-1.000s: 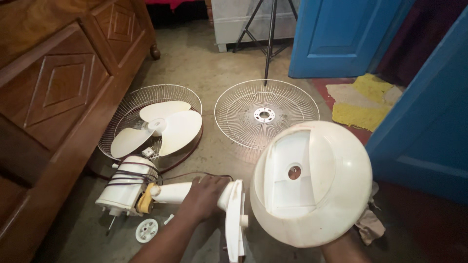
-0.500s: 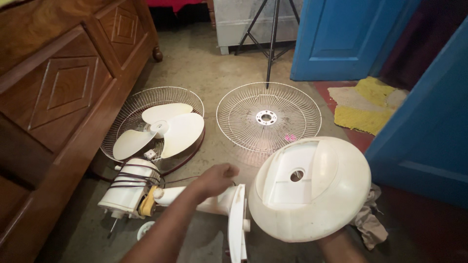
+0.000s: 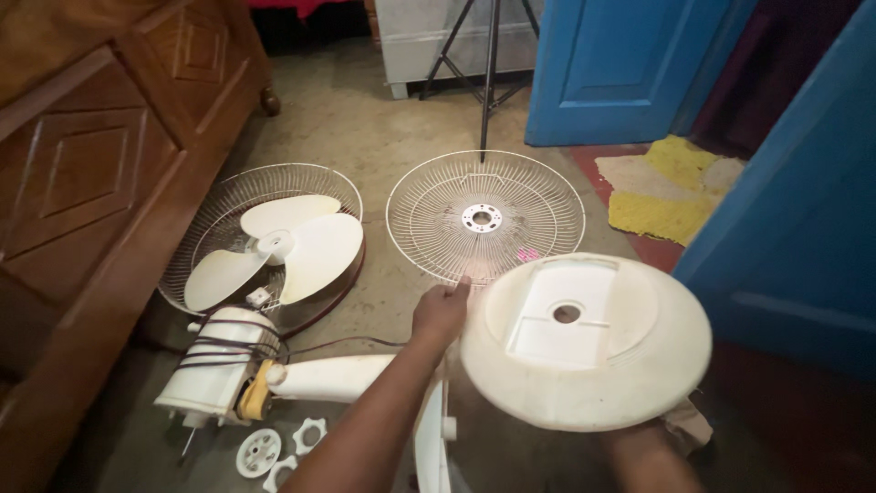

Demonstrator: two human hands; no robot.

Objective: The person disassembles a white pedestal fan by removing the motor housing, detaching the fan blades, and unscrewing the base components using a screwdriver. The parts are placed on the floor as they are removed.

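- We see a wooden cabinet (image 3: 82, 173) along the left and blue doors (image 3: 620, 64) on the right, with the concrete floor (image 3: 365, 119) between them.
- We hold the round white fan base (image 3: 589, 342) up off the floor, underside facing us, a hole near its middle; it is slightly blurred.
- Our right hand is almost wholly hidden beneath the base at its lower edge, so we cannot tell how its grip stands.
- A wire guard (image 3: 484, 217) lies flat on the floor beyond the base; a second guard (image 3: 260, 237) to its left carries the three-bladed fan blade (image 3: 283, 246).
- The motor housing (image 3: 219, 365), wrapped in dark cord, lies near the cabinet, joined to the white neck (image 3: 328, 376).
- Our left hand (image 3: 440, 313) hovers just beside the base's left rim, fingers curled, gripping nothing, near the first guard's front edge.
- Small white plastic nuts (image 3: 274, 449) lie by the motor.
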